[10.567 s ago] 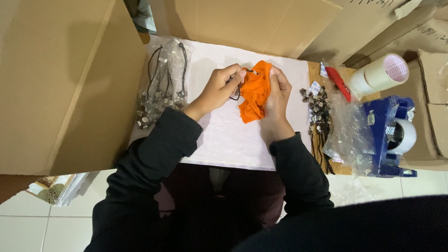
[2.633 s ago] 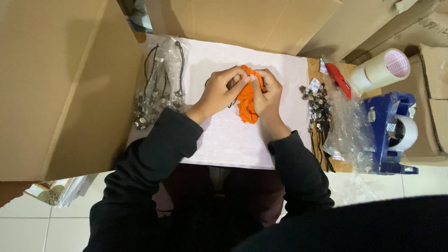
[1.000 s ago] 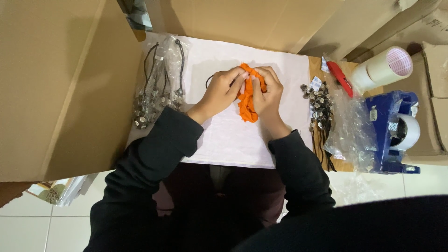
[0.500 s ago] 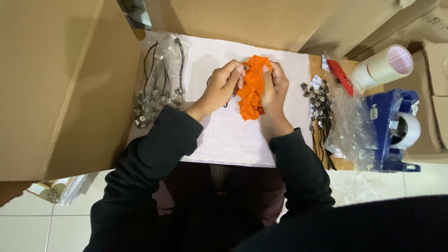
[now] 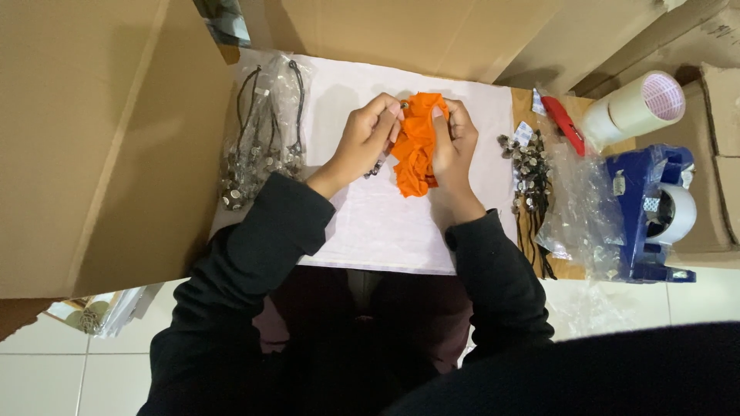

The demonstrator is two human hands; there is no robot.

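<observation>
Both of my hands hold a crumpled orange cloth pouch over a white sheet on the small table. My left hand pinches the pouch's upper left edge, and a dark cord with metal pieces hangs below its fingers. On the right side my right hand grips the pouch with the thumb at its top. Black sleeves cover both arms.
A clear bag of dark cords with metal beads lies at the left. Loose beaded cords, crumpled clear plastic, a red cutter, a tape roll and a blue tape dispenser lie right. Cardboard boxes surround the table.
The orange pouch was squeezed narrow between my hands a second ago, then spread wider. It now sits bunched between both hands, slightly higher on the sheet.
</observation>
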